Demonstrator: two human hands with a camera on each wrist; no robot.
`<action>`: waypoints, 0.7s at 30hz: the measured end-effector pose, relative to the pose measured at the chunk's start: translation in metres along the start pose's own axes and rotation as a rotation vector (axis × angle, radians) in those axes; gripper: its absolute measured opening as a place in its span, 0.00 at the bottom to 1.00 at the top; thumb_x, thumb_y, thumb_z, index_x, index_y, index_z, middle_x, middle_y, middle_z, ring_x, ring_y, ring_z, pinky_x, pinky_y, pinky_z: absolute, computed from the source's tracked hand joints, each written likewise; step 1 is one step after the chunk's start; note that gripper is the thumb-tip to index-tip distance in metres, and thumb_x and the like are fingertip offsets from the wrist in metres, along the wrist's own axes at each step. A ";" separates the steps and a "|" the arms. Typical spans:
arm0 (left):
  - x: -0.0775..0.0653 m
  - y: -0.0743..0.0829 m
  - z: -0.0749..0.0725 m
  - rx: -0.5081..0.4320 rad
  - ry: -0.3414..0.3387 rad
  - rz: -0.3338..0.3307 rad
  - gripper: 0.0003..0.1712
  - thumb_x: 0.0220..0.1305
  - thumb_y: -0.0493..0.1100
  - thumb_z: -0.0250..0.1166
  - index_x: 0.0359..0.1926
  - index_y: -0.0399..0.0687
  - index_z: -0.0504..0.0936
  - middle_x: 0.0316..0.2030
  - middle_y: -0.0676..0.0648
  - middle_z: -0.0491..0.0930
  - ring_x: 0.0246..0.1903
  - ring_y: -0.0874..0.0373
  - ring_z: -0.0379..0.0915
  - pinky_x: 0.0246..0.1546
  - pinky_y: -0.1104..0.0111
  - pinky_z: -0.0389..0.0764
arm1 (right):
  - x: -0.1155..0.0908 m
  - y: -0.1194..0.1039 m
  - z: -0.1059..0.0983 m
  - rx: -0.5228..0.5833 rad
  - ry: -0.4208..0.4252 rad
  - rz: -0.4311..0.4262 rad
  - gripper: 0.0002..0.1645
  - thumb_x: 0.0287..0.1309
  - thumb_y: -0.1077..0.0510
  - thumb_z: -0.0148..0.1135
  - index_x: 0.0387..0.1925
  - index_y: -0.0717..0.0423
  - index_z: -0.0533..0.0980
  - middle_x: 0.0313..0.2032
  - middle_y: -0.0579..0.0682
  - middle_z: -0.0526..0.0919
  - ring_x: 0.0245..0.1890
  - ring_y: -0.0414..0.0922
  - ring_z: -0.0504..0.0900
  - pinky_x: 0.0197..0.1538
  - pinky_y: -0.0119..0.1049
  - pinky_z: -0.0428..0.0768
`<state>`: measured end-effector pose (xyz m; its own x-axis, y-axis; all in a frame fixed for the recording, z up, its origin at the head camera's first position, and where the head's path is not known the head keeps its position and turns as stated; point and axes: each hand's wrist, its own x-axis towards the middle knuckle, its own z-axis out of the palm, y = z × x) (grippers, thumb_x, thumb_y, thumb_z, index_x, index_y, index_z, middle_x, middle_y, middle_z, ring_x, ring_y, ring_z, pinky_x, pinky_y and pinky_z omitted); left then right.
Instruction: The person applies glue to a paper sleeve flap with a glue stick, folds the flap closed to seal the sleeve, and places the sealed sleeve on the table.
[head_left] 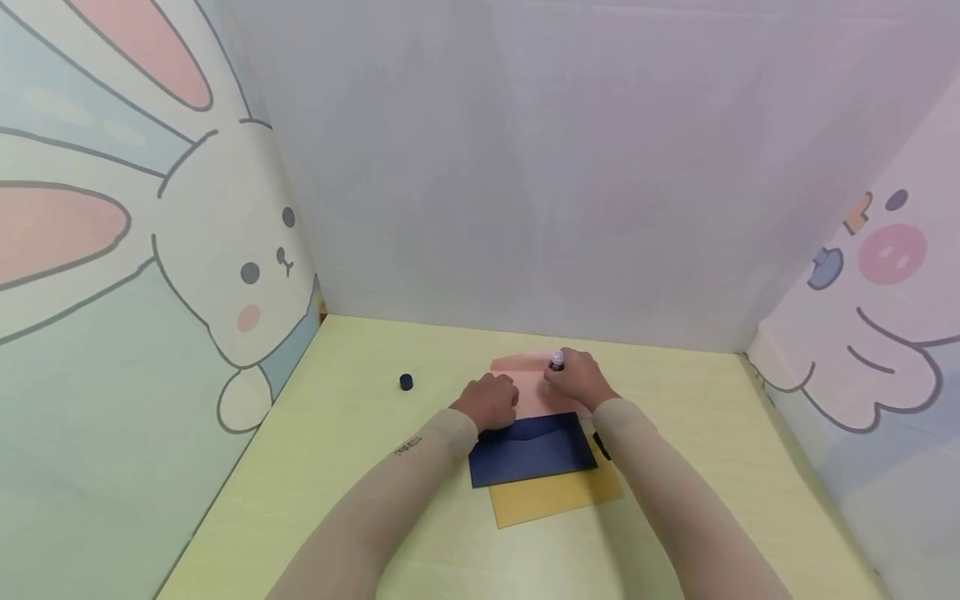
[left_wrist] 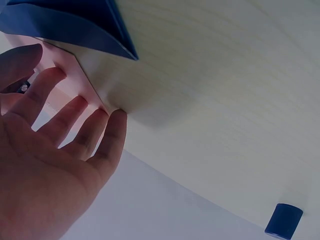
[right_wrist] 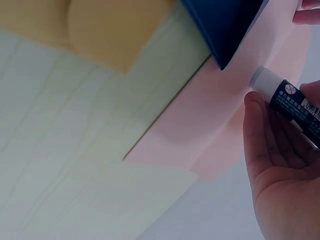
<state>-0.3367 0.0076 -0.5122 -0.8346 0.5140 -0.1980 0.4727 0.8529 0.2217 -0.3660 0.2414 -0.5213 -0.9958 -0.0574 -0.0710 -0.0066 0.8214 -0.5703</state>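
A pink envelope (head_left: 534, 392) lies on the table with its flap spread toward the far wall. My left hand (head_left: 487, 402) rests on its left part, the fingers (left_wrist: 90, 132) extended and their tips pressing the paper. With my right hand (head_left: 581, 379) I grip a glue stick (right_wrist: 295, 107) with a dark blue label. Its white end points down at the pink paper near the flap's fold in the right wrist view. A dark blue envelope (head_left: 532, 454) overlaps the near part of the pink one, and a yellow envelope (head_left: 555, 498) lies partly beneath the blue one.
A small dark blue cap (head_left: 406, 382) stands on the pale table (head_left: 337, 467), left of my left hand. A plain wall (head_left: 510, 183) closes off the table's far side. Side walls with cartoon drawings stand at left and right.
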 end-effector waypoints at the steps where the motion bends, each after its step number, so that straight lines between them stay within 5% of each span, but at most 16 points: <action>1: 0.000 0.000 0.000 0.002 -0.001 -0.001 0.10 0.85 0.46 0.65 0.47 0.52 0.93 0.50 0.51 0.86 0.44 0.52 0.76 0.48 0.58 0.81 | 0.000 0.002 -0.001 0.003 0.002 0.004 0.10 0.77 0.57 0.66 0.38 0.55 0.74 0.31 0.51 0.72 0.31 0.50 0.73 0.43 0.49 0.75; 21: 0.002 -0.003 0.000 0.011 -0.019 0.011 0.11 0.85 0.45 0.65 0.52 0.53 0.95 0.55 0.51 0.88 0.48 0.52 0.77 0.54 0.55 0.87 | -0.005 0.009 -0.016 0.010 0.068 -0.003 0.14 0.76 0.54 0.66 0.35 0.53 0.73 0.29 0.50 0.71 0.29 0.50 0.72 0.43 0.50 0.74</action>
<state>-0.3396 0.0064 -0.5130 -0.8238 0.5249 -0.2141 0.4848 0.8481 0.2137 -0.3626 0.2582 -0.5134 -0.9997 -0.0215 -0.0138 -0.0096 0.8157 -0.5784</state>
